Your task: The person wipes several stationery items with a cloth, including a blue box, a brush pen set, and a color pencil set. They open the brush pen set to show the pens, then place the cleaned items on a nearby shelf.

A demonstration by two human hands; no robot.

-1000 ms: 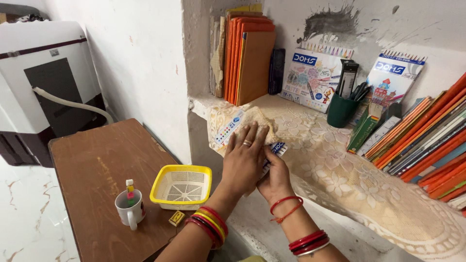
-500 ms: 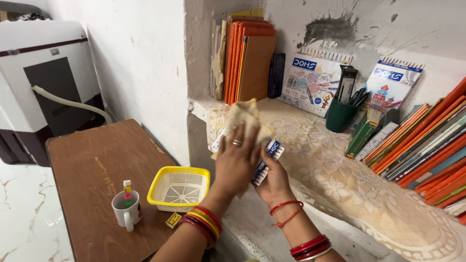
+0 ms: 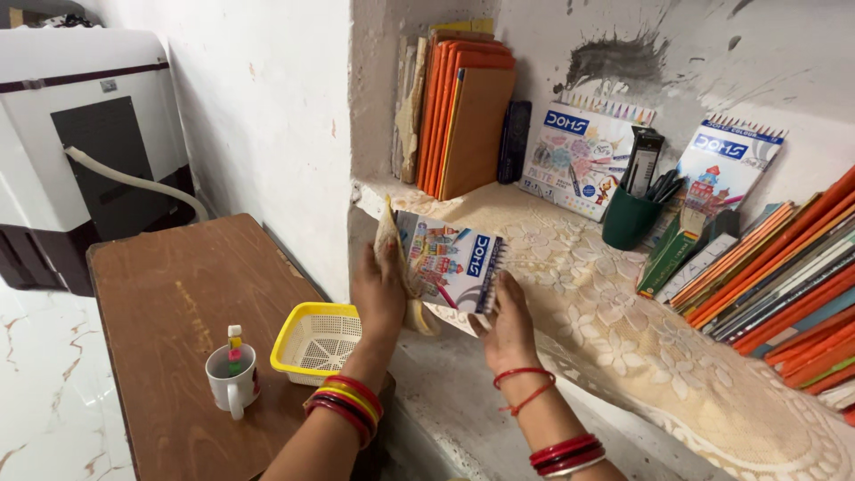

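Above the edge of the stone shelf (image 3: 463,392), the left hand (image 3: 381,298) and the right hand (image 3: 509,328) hold things up. The left hand's grip is closed on a crumpled beige cloth (image 3: 392,258), and it presses the cloth against the side of a colourful spiral drawing pad with a blue and white cover (image 3: 450,260). The right hand's grip is closed on the pad's lower right corner, fingers up. The pad is tilted and lifted just off the shelf. Both wrists wear red bangles.

Under the pad lies a cream lace shelf cover (image 3: 623,330). Further back on the shelf stand orange books (image 3: 468,116) against the wall, then two more drawing pads leaning on the wall, with a dark green cup full of pens (image 3: 631,218) between them. More orange books lean at the far right.

Down to the left is a brown wooden desk (image 3: 169,303). On it sit a yellow plastic basket (image 3: 319,340) and a white mug with small coloured things in it (image 3: 233,379), just beside each other. A white and black machine (image 3: 80,134) stands behind the desk.
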